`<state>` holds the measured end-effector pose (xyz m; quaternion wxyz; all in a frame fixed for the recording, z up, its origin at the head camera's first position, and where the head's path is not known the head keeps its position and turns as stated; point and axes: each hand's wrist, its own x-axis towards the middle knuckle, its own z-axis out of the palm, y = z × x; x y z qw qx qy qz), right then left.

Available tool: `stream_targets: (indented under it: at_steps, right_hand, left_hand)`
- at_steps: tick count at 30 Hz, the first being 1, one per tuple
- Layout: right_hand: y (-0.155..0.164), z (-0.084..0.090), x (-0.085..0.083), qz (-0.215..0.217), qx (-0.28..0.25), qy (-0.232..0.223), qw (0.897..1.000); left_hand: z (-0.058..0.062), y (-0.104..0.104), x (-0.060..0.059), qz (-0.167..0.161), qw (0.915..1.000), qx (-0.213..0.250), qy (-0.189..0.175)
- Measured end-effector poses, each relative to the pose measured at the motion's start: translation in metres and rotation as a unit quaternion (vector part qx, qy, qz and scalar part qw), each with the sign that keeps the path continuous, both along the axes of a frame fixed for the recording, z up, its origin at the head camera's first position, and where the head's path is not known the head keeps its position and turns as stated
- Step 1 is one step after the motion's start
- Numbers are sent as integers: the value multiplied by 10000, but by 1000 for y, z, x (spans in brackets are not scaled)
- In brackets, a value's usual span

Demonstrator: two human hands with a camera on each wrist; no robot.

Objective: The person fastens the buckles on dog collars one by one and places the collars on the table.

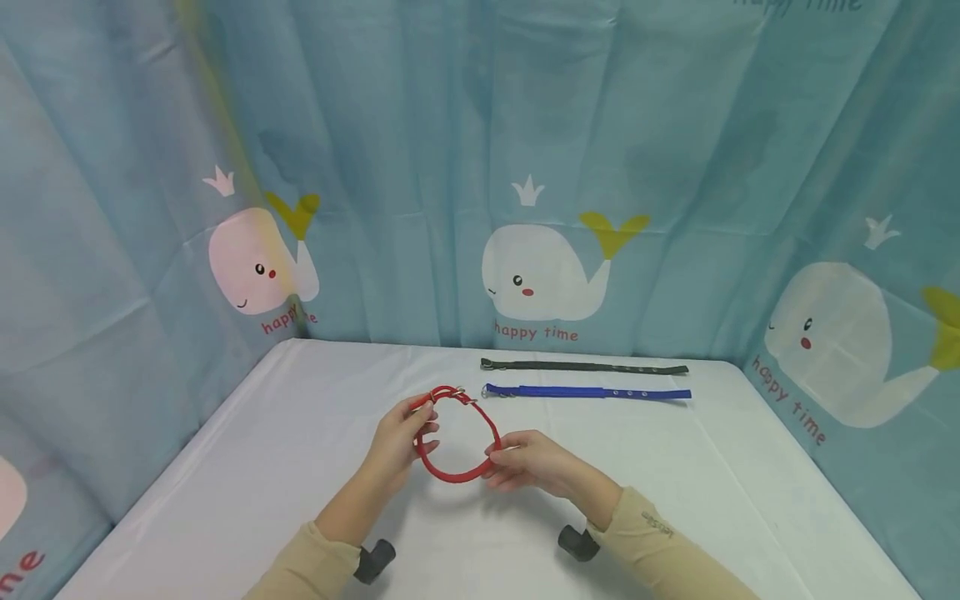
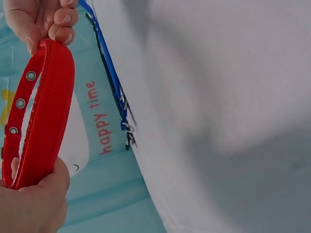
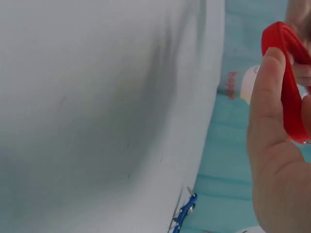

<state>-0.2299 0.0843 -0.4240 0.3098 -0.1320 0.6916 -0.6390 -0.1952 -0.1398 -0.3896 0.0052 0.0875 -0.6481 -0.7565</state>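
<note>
A red collar (image 1: pixel 459 436), bent into a loop with its metal buckle at the top, is held above the white table (image 1: pixel 300 467). My left hand (image 1: pixel 402 437) grips the loop's left side near the buckle. My right hand (image 1: pixel 525 461) pinches its lower right side. In the left wrist view the red collar (image 2: pixel 41 114) shows its eyelet holes, with my left hand (image 2: pixel 34 201) below and my right hand (image 2: pixel 43 19) above. In the right wrist view my thumb (image 3: pixel 269 111) presses on the red collar (image 3: pixel 289 77).
A blue collar (image 1: pixel 585 392) and a black collar (image 1: pixel 583 366) lie straight and parallel near the table's far edge. A teal curtain with whale prints (image 1: pixel 540 267) surrounds the table. Two black wrist camera mounts (image 1: pixel 373 560) sit under my forearms.
</note>
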Motion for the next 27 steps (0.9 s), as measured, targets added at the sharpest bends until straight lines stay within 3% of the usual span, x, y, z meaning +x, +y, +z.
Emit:
stream_targets:
  at_steps: [4, 12, 22, 27]
  right_hand:
    - [-4, -2, -2, -170, -153, -173, 9996]
    - [-15, -3, -17, -383, -395, -395, 9977]
    - [-31, -7, -39, -527, -450, -634, 9956]
    - [-40, -10, -50, -847, -456, -969, 9906]
  left_hand:
    - [-6, -8, -1, -101, 9999, -46, -66]
    - [-17, -19, -2, -364, 9972, -597, -268]
    - [-23, -31, -8, -409, 9908, -1111, -654]
    - [-25, -36, -16, -409, 9892, -1156, -801]
